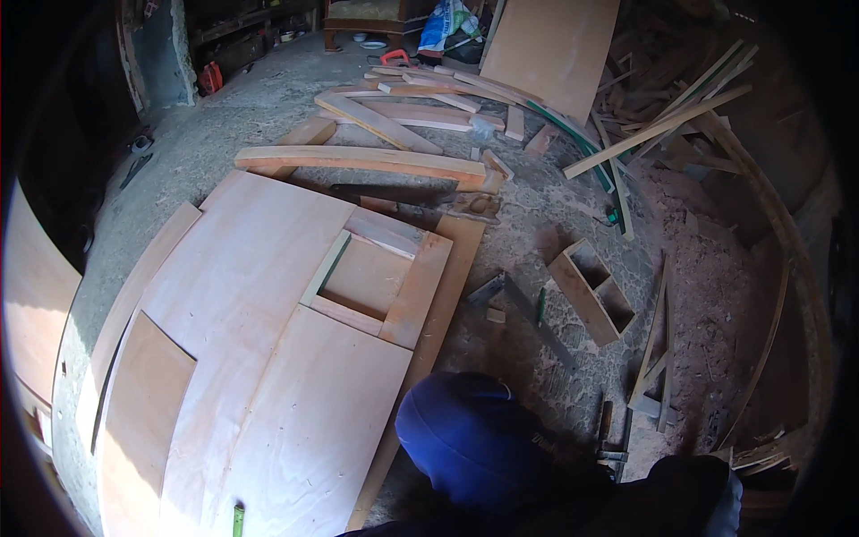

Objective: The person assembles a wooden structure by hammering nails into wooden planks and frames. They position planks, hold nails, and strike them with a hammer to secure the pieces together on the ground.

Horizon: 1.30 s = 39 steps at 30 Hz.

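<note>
Neither of my hands shows in the head view. A large pale plywood panel (215, 268) lies on the floor to the left. On its far right corner, wooden strips (419, 291) form a square frame around a recess. A loose brown plywood piece (148, 385) rests on the panel's left side. Close to the lower edge, a slim green object (238, 519) lies on the panel. Beyond the frame is a handsaw (474, 208), partly hidden by wood. At the bottom centre, rounded blue fabric (470, 438) covers part of the floor; what is under it cannot be made out.
Right of the panel lie a metal square (532, 318), a small wood block (496, 315), a green stick (541, 305) and a two-compartment wooden box (591, 291). Several planks (358, 161) and a red-handled tool (394, 57) lie farther back. Scrap timber (680, 125) is heaped at the right.
</note>
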Available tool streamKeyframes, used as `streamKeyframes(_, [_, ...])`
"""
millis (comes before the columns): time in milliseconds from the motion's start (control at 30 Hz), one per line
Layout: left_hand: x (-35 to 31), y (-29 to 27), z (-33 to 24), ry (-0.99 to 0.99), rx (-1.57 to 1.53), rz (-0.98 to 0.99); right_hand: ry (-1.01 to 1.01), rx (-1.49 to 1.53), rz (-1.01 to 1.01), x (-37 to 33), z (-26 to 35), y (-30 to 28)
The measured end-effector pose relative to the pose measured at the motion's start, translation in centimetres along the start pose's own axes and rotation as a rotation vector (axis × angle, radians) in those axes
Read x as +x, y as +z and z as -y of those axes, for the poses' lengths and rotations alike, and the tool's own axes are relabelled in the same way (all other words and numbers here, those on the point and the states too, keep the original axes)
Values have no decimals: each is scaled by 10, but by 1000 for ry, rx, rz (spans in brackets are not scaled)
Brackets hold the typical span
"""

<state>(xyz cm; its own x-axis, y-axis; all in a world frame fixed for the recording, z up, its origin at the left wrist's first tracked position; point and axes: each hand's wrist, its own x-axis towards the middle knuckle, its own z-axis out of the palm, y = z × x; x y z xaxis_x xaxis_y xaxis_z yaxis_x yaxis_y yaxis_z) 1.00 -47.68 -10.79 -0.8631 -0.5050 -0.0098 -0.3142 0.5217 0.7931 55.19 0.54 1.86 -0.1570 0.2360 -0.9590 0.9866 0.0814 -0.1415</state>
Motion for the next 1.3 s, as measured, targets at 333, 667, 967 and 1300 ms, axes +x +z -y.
streamKeyframes(333, [82,-93,-16,227,50,-327,53,-48,116,-21,-10,4])
streamKeyframes(667, [-141,137,-398,1576,307,924,75,-129,370,-19,4,-45])
streamKeyframes(967, [-442,393,-417,1553,188,1088,-849,-3,-703,66,118,-272])
streamKeyframes(1300, [-489,449,-441,1608,336,990,-911,231,-1424,243,301,-648])
